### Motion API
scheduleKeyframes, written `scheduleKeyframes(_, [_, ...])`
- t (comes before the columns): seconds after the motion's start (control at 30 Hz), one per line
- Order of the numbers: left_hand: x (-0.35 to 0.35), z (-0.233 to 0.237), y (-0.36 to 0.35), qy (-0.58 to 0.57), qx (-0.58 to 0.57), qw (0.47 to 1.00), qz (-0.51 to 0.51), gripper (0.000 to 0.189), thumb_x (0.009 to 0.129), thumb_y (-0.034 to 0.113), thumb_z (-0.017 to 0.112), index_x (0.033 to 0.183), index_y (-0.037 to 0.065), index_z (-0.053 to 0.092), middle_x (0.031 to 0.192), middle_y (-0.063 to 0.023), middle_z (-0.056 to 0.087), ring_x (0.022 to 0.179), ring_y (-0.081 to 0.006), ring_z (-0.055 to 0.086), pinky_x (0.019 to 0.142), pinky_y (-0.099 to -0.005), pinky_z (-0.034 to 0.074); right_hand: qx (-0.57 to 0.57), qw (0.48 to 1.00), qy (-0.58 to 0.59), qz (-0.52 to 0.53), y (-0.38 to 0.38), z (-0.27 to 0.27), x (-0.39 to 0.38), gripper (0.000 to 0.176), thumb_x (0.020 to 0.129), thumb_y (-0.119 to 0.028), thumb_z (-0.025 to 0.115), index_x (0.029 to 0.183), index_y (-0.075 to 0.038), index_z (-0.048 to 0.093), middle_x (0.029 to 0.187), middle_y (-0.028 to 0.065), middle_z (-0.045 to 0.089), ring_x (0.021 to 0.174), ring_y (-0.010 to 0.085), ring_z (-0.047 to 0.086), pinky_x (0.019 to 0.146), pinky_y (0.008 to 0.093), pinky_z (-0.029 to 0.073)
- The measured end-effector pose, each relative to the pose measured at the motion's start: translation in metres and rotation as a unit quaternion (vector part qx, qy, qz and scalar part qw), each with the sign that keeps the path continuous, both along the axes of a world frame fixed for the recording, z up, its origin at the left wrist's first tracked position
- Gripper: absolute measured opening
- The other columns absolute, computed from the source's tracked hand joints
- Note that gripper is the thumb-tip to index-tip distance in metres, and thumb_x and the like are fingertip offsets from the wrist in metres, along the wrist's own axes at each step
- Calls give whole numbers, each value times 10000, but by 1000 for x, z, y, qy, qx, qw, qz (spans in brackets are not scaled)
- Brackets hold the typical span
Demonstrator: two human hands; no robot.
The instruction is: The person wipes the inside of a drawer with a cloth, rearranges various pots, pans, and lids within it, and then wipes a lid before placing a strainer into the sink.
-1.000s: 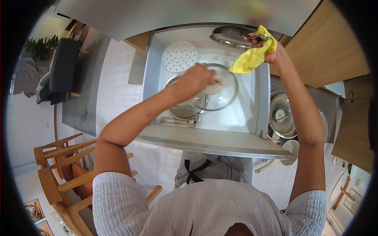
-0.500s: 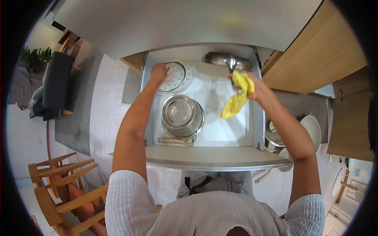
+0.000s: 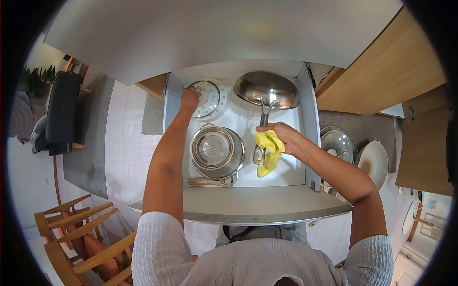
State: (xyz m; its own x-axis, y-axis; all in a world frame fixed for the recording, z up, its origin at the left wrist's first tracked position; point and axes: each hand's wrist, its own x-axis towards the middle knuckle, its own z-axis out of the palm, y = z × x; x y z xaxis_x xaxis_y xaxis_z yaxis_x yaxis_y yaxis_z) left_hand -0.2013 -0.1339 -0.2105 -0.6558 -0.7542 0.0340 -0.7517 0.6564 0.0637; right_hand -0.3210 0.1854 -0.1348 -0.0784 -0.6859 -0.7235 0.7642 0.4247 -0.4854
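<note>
The drawer [image 3: 245, 133] stood pulled out in front of the person, its pale bottom lit brightly and its front edge close to their lap. Around it I could see a light tiled floor [image 3: 131, 176], a grey rug [image 3: 86, 162] with a dark chair [image 3: 67, 107] on the left, a wooden chair [image 3: 61, 257] nearer by, and, on the right, a pale pan [image 3: 374, 164] and a covered pot [image 3: 339, 143].

The steel frying pan [image 3: 267, 89] lay in the far right part of the drawer, tilted, shiny with brownish reflections. The glass lid [image 3: 210, 107], clear with a metal rim and a pale knob, was over a white perforated disc [image 3: 222, 101] in the far left corner. Nearer the person sat a steel strainer [image 3: 213, 148], nested in a larger vessel.

The frying pan's long axis ran front to back, its handle pointing towards the person. The right hand [image 3: 282, 136] had its fingers closed on that handle, together with a yellow cloth [image 3: 271, 155]. The left hand [image 3: 190, 97] had its fingers bent at the lid's knob; whether they gripped it, I couldn't tell.
</note>
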Motion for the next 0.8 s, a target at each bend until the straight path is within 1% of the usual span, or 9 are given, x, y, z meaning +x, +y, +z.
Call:
scheduleKeyframes(0.1, [-6, 6, 32, 92, -206, 971, -79, 406, 799, 342, 573, 901, -51, 576, 851, -220, 595, 783, -350, 590, 737, -392, 475, 4, 1000, 2, -4, -4, -6, 6, 175, 785, -77, 603, 886, 50, 538, 804, 143, 601, 654, 215, 614, 557, 351, 528])
scheduleKeyframes(0.17, [-24, 40, 81, 24, 309, 950, -46, 536, 791, 441, 571, 924, -78, 546, 812, -204, 588, 759, -311, 595, 694, -368, 482, 10, 1000, 6, -13, -6, -5, 11, 186, 790, -74, 594, 909, 52, 526, 821, 142, 597, 663, 211, 613, 553, 352, 527])
scheduleKeyframes(0.23, [-31, 50, 141, 136, 668, 728, 68, 670, 752, 583, 544, 1012, -32, 492, 832, -140, 610, 685, -224, 600, 655, -333, 491, 2, 999, 44, 10, -13, 5, 20, 207, 805, -130, 597, 916, 30, 527, 814, 106, 590, 682, 185, 599, 584, 304, 509])
scheduleKeyframes(0.4, [-64, 62, 173, 205, 731, 636, 136, 310, 767, 302, 662, 791, 45, 491, 631, -18, 497, 508, -105, 472, 436, -227, 385, -76, 986, 135, 68, -4, -16, 26, 338, 816, -269, 602, 931, 37, 516, 809, 119, 585, 719, 197, 591, 626, 304, 477])
scheduleKeyframes(0.47, [-67, 58, 169, 239, 662, 699, 125, 243, 779, 178, 644, 670, 95, 444, 537, 50, 361, 423, -45, 284, 364, -207, 210, -120, 781, 523, 320, 14, -20, 11, 456, 785, -380, 622, 924, 39, 507, 755, 141, 574, 718, 237, 582, 643, 329, 454])
scheduleKeyframes(0.6, [-53, 87, 158, 207, 646, 725, 121, 242, 776, 172, 645, 661, 110, 441, 529, 60, 357, 406, -35, 282, 349, -199, 200, -110, 653, 697, 276, 49, -83, -4, 654, 765, -421, 592, 1156, 54, 372, 1162, 292, 371, 1089, 290, 413, 880, 449, 337])
scheduleKeyframes(0.67, [-36, 102, 151, 201, 657, 718, 114, 256, 777, 176, 644, 653, 120, 428, 526, 64, 352, 404, -30, 277, 344, -197, 191, -142, 626, 679, 358, 63, -139, -18, 597, 817, -340, 524, 1282, -48, 289, 1363, 219, 156, 1248, 258, 244, 979, 484, 227])
scheduleKeyframes(0.73, [-18, 132, 158, 215, 630, 736, 125, 265, 788, 180, 633, 650, 129, 413, 524, 69, 345, 403, -23, 281, 337, -189, 189, -257, 313, 798, 446, 59, -185, -38, 525, 848, -256, 455, 1333, -180, 270, 1419, 72, 164, 1296, 235, 196, 1026, 504, 166])
scheduleKeyframes(0.8, [3, 160, 161, 199, 633, 733, 148, 241, 791, 198, 629, 671, 107, 441, 534, 68, 344, 407, -21, 276, 343, -188, 184, -236, 313, 828, 401, 13, -207, -59, 557, 799, -190, 440, 1333, -246, 292, 1413, -1, 224, 1306, 204, 199, 1041, 522, 141])
